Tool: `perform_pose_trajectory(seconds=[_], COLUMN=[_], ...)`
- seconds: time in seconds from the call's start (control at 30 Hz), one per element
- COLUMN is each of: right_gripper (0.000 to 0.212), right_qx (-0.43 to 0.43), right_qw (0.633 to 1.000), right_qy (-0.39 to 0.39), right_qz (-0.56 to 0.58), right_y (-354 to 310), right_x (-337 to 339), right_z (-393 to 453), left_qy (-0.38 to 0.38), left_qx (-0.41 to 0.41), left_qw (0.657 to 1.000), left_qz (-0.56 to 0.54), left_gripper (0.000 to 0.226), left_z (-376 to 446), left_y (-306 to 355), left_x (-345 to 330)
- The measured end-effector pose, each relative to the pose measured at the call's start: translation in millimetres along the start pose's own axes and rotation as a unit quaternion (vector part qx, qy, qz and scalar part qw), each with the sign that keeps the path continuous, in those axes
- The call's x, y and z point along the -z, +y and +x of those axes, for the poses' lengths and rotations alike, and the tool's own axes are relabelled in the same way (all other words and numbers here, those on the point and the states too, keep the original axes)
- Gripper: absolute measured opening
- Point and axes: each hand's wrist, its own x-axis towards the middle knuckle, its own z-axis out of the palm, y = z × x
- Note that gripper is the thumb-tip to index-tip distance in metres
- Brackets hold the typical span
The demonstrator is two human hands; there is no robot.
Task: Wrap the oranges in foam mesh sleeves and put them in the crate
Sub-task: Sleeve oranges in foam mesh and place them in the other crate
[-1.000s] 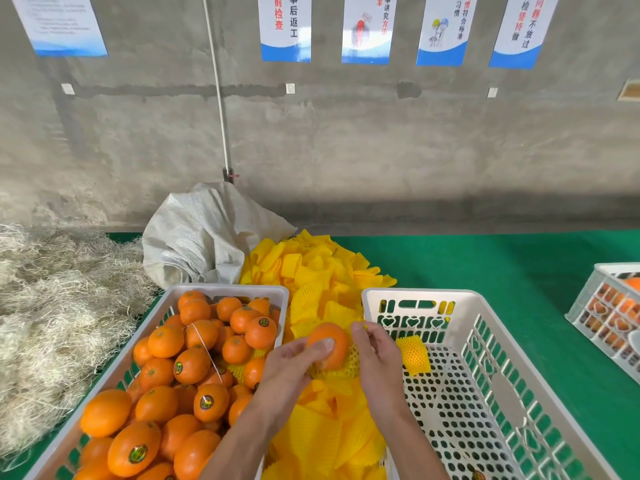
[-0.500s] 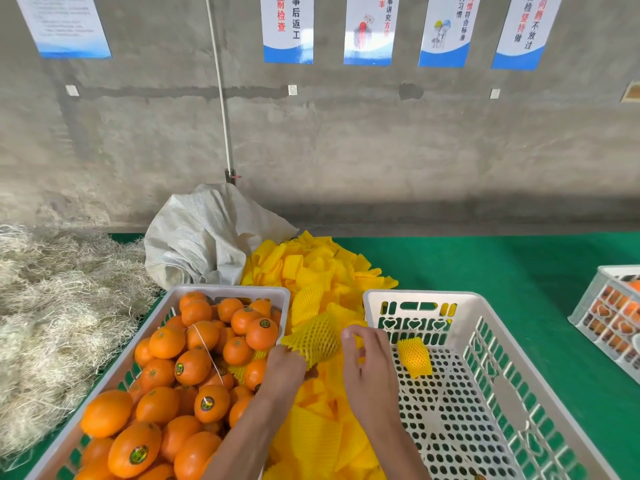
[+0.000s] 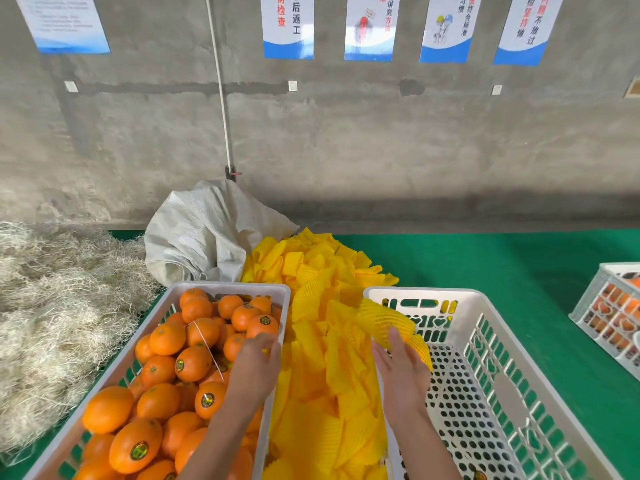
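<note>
- The white crate (image 3: 485,393) on the right has a perforated floor showing bare over most of its area; one wrapped fruit (image 3: 422,348) lies near its far-left corner, partly behind the right hand.
- The source crate (image 3: 228,287) on the left is heaped with bare oranges (image 3: 166,403), several with round stickers.
- Between the two crates runs a pile of yellow foam mesh sleeves (image 3: 329,375), flat and loose, spilling back toward a grey woven sack (image 3: 204,233).
- A wrapped orange (image 3: 384,322) sits just over the white crate's near-left rim, at the tips of the right hand (image 3: 403,375). Its fingers are extended and relaxed; the grip looks released or nearly so, touching the sleeve at most.
- The left hand (image 3: 256,365) hangs palm down over the source crate's right edge, fingers loosely curled, holding nothing visible; oranges lie directly below and to its left.
- Judged from this, the wrapped orange lies forward of the right hand and inside the crate's line, so the drop seems finished, and the left hand is clearly the nearer one for picking the next orange.
</note>
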Motion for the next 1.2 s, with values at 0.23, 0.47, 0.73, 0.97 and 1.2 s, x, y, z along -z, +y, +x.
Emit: perform_pose_trajectory(seconds=[0.23, 0.47, 0.73, 0.97, 1.2], right_gripper=[0.009, 0.075, 0.090, 0.030, 0.015], right_qx=[0.105, 0.090, 0.112, 0.202, 0.301], right_qw=[0.966, 0.783, 0.697, 0.738, 0.804], right_qy=[-0.030, -0.248, -0.329, -0.265, -0.101], right_qz=[-0.234, -0.563, -0.627, -0.588, -0.503], right_y=[22.1, 44.9, 40.3, 36.1, 37.8], right_x=[13.2, 7.4, 20.0, 10.5, -31.4], right_z=[2.8, 0.3, 9.3, 18.2, 48.4], left_qy=[-0.128, -0.138, -0.024, 0.122, -0.041], left_qx=[0.007, 0.057, 0.045, 0.034, 0.061], left_qw=[0.961, 0.945, 0.982, 0.992, 0.932], left_qz=[0.247, 0.290, 0.181, -0.012, -0.354], left_gripper=[0.058, 0.075, 0.067, 0.065, 0.052], left_z=[0.3, 15.0, 8.5, 7.1, 20.3], left_y=[-57.3, -52.4, -60.0, -28.1, 45.7], left_x=[-6.9, -9.6, -10.0, 3.6, -26.0])
